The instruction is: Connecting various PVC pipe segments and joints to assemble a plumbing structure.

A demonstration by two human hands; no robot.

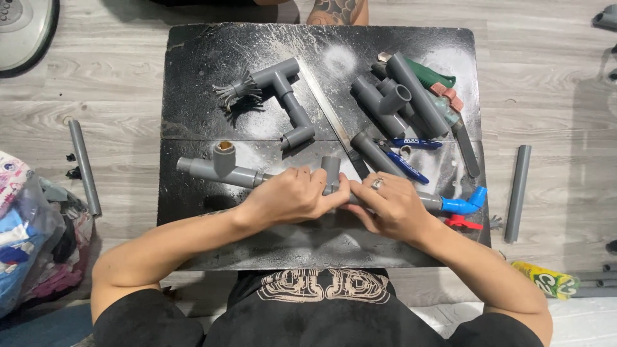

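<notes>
We find the left hand (292, 195) and right hand (392, 207) both clenched around the grey pipe assembly (222, 168) at its middle tee fitting (331, 172), steadying it flat on the black worktop (193, 83).

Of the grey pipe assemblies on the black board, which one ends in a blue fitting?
The long pipe assembly under both hands: its right end carries the blue fitting. The L-shaped assembly and the pipe pile farther back are all grey.
</notes>
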